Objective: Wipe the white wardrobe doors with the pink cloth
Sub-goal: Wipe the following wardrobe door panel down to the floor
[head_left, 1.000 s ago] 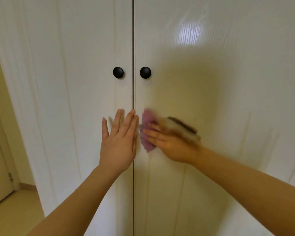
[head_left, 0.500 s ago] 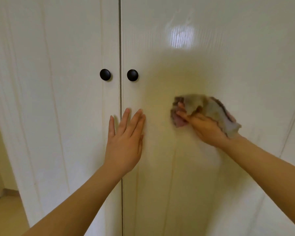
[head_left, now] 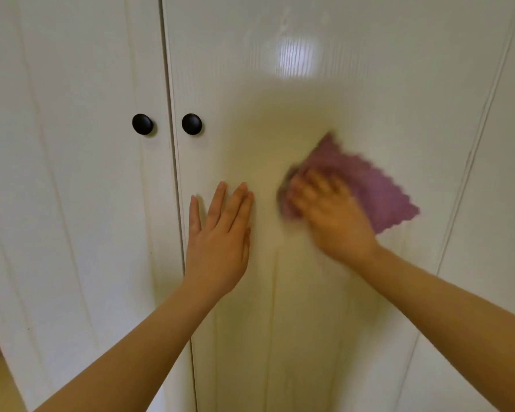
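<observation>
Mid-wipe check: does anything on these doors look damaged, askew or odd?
Nothing stands out. The white wardrobe doors sit shut, their round black knobs level; the left hand lies flat on the right door, where the right hand presses the pink cloth.

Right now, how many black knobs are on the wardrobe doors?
2. The left knob is on the left door, beside the centre gap; the right knob is on the right door, level with it. The doors run beyond the frame, so more may exist.
</observation>
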Available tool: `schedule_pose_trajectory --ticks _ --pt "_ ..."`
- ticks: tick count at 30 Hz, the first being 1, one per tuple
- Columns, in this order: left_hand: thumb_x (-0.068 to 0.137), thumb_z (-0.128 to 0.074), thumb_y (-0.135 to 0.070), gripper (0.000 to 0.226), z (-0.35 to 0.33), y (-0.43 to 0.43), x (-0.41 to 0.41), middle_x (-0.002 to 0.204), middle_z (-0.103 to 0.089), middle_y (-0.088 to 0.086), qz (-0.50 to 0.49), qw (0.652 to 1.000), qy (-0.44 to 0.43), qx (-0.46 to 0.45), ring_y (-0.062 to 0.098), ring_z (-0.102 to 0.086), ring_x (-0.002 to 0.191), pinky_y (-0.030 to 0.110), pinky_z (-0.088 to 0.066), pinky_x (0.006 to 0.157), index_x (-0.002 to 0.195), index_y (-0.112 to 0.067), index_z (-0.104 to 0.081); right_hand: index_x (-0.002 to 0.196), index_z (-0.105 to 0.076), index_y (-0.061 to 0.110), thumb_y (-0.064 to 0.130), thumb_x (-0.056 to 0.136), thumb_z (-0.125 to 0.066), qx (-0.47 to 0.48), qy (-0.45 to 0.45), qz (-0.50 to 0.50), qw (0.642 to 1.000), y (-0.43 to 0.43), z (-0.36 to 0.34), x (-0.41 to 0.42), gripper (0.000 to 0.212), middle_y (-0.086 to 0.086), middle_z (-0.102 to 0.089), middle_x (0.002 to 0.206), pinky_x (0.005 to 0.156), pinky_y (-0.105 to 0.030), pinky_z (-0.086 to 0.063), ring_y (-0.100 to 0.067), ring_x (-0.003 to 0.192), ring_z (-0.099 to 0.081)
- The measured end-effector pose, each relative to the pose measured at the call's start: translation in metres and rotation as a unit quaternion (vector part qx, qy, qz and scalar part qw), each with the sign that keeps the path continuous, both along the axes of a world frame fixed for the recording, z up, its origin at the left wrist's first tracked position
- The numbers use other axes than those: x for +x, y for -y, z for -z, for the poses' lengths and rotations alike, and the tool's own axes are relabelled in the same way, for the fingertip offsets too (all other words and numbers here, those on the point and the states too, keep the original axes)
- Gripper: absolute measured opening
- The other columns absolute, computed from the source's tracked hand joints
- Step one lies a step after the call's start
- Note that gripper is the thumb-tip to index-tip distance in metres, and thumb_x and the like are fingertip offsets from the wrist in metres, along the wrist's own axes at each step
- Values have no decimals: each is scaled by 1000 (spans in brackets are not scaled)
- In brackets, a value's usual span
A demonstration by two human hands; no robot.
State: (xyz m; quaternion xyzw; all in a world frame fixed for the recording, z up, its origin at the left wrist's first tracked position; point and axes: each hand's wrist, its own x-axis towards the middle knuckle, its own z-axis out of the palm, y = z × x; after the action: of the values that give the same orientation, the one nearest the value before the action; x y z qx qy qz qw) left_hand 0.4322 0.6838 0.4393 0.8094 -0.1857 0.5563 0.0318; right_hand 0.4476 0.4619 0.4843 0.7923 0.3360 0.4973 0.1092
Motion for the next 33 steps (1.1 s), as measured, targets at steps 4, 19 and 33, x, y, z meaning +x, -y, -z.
schedule_pose_trajectory --ticks 4,19,33 --pt "93 -35 -20 49 0 4 0 146 -42 9 4 1000 3 7 30 -27 137 55 -12 111 138 -6 -42 105 -67 17 23 92 -55 -60 -113 -98 987 14 -16 -27 18 -13 -65 115 95 -23 -44 -18 109 -60" --pt "93 -35 -22 47 0 77 -7 146 -43 8 36 999 15 7 28 -28 137 56 -14 110 139 -8 -37 125 -53 -2 5 82 -36 113 -12 114 987 102 -30 -27 47 -22 -53 130 107 -42 -22 -35 126 -35" --pt "93 -34 -22 48 5 118 -10 146 -43 9 29 999 9 14 28 -28 136 56 -14 110 139 -7 -38 130 -45 9 17 98 -30 -24 -39 0 999 144 54 -26 37 -5 -56 131 114 -29 -13 -23 129 -36"
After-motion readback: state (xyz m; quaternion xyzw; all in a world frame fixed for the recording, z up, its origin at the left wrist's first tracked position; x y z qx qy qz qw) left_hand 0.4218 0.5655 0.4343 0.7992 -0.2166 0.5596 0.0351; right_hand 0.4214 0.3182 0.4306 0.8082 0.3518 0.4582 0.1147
